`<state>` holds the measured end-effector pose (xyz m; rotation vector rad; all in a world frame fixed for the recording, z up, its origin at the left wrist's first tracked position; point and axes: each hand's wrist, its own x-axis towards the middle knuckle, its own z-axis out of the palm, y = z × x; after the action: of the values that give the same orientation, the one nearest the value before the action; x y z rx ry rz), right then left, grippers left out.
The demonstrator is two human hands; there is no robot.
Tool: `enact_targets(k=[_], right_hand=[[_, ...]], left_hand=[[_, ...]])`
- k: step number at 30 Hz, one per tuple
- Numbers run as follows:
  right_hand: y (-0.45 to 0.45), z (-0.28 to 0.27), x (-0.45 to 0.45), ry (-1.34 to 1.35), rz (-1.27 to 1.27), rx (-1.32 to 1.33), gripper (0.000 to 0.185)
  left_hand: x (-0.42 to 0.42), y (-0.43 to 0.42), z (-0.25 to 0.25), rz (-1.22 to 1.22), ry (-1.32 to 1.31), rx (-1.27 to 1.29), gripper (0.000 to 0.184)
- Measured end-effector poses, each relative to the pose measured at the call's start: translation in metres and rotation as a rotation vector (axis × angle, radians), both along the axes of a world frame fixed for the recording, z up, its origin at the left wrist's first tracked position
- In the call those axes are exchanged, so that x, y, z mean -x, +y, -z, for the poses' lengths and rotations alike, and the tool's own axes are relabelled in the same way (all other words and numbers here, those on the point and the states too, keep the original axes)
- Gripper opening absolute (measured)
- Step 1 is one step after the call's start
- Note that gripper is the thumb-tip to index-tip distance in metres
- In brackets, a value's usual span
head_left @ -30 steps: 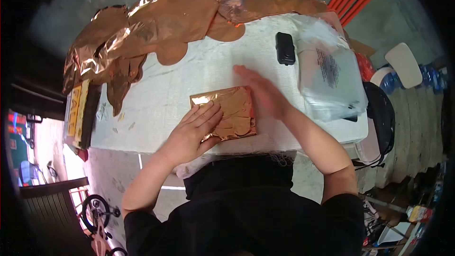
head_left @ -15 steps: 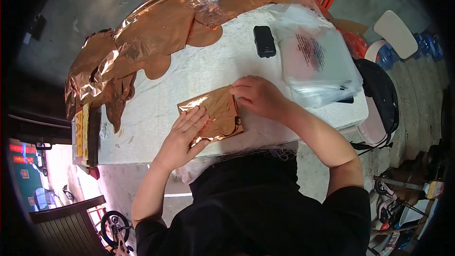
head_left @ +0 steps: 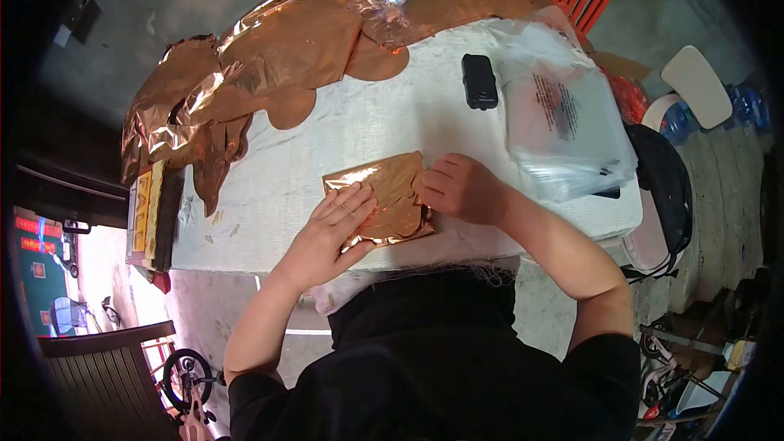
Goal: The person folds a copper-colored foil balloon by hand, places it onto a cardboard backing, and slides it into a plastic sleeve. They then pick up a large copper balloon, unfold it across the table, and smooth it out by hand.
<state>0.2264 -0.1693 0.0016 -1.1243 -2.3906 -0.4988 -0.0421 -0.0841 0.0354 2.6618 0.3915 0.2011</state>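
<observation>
Foil packet (head_left: 394, 188) under left hand (head_left: 329, 230)

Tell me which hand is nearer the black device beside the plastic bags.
Right. The right hand, at the right edge of the folded copper foil, is below the black device in view; the left hand lies on that foil, farther down and left.

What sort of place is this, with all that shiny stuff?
Perhaps a small home workshop: a pale table holds shiny copper-coloured foil pieces and a stack of clear plastic bags, and a bike is nearby.
</observation>
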Motion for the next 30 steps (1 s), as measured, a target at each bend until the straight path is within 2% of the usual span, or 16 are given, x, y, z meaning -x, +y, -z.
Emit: enact_targets(k=[7, 13, 16, 19, 21, 30], right_hand=[[0.004, -0.003, 0.000, -0.029, -0.019, 0.002, 0.006], [0.002, -0.009, -0.004, -0.023, -0.017, 0.082, 0.012], [0.001, -0.013, -0.004, 0.051, -0.036, 0.088, 0.006], [-0.005, -0.022, -0.003, -0.029, -0.037, 0.202, 0.007], [-0.006, -0.023, -0.002, -0.084, -0.057, 0.139, 0.020], [-0.006, -0.018, -0.004, -0.092, -0.096, 0.154, 0.017]], left_hand=[[0.001, 0.001, 0.001, 0.001, 0.005, 0.027, 0.059], [0.001, 0.001, 0.000, 0.000, 0.002, 0.034, 0.060], [0.001, 0.001, -0.001, -0.001, 0.000, 0.030, 0.058], [0.001, 0.001, -0.002, -0.004, 0.001, 0.020, 0.055], [0.000, 0.001, -0.001, -0.002, -0.001, 0.018, 0.055], [0.000, 0.002, 0.000, -0.001, -0.008, 0.026, 0.055]])
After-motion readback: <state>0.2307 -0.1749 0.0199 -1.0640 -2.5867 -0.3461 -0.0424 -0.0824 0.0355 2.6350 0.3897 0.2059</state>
